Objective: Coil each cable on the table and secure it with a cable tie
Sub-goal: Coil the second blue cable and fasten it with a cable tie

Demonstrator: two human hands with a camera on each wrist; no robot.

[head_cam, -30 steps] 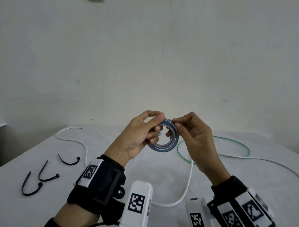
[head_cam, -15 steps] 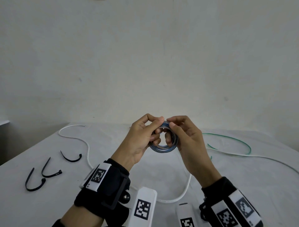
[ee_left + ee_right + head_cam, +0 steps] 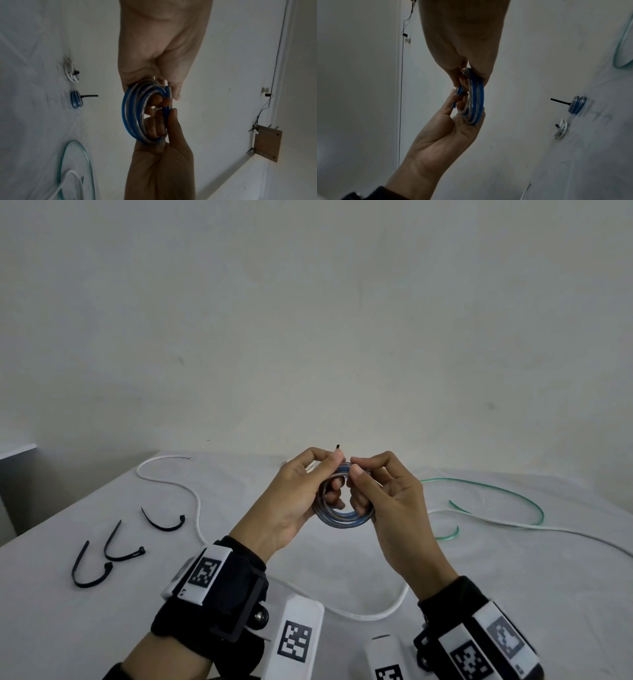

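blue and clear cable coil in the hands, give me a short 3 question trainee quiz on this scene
1. True or false: both hands hold the blue and clear cable coil above the table.
2. How many loose black plastic cable ties lie on the white table? A) one B) three C) five
3. Fill in: the uncoiled cable right of the right hand is ____.

Key: 1 true: left hand and right hand grip it. 2 B: three ties. 3 green.

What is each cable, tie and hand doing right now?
blue coil: wound, held up by both hands
left hand: grips coil
right hand: pinches coil's top
white cable: loose on table
green cable: loose on table
three black ties: unused
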